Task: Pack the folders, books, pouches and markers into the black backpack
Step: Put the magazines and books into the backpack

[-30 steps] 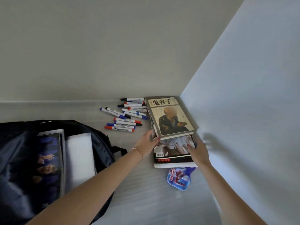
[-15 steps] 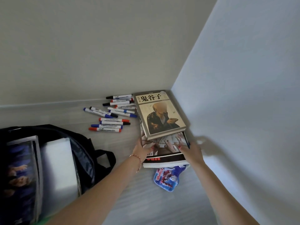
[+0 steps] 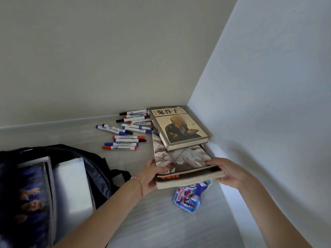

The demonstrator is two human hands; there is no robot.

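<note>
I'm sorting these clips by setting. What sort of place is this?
Probably a plain indoor room corner, maybe a home or study space: bare walls meet over a pale wood-grain surface, where books, whiteboard markers and a black backpack are laid out.

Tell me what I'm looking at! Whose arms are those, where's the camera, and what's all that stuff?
No robot here: these are a person's two arms. The camera sits on their head and looks down, so you see what they see. The left hand and right hand grip the near end of a stack of books; a thick tan book lies on top. Under the stack's near edge peeks a blue pouch. Markers with blue, red and black caps lie scattered on the grey table. On the left sits the open black backpack, with flat things already inside.
</note>
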